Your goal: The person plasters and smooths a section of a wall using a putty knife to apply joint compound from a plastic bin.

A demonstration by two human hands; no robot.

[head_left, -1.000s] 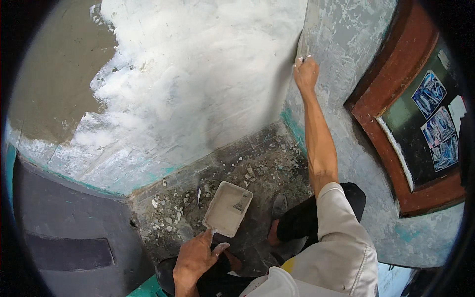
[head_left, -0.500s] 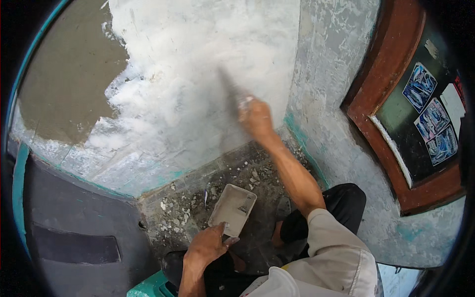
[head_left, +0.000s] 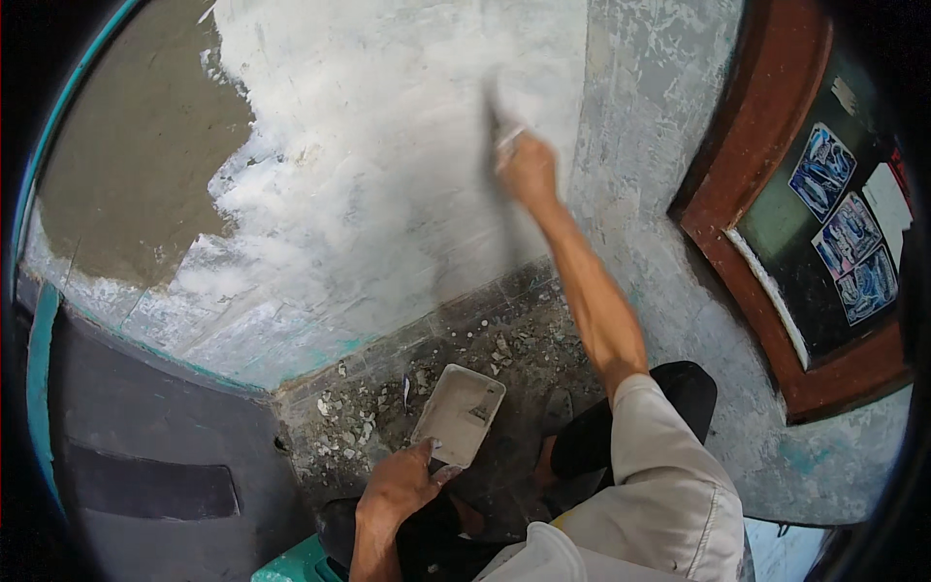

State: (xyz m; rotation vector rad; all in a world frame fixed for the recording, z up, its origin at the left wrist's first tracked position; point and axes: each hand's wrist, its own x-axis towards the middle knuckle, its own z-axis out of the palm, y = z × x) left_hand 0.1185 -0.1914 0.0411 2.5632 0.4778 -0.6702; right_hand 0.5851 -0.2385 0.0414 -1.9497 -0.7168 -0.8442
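My right hand is closed on a blurred scraper against the white-skimmed wall, a little left of the inside corner, with the arm stretched forward. My left hand grips the near corner of a shallow rectangular beige tray, held above the rubble-strewn floor. The tray's inside looks smeared with pale material. To the left of the white coat is a rough-edged patch of olive-grey render.
Plaster chips litter the floor. A dark grey surface is at lower left, a mottled grey wall at right with a brown wooden frame holding a dark pane with stickers. A teal plastic object lies beside my legs.
My right hand moved left and down from the corner, then back up and slightly right across the white wall. My left hand with the tray shifted slightly right.
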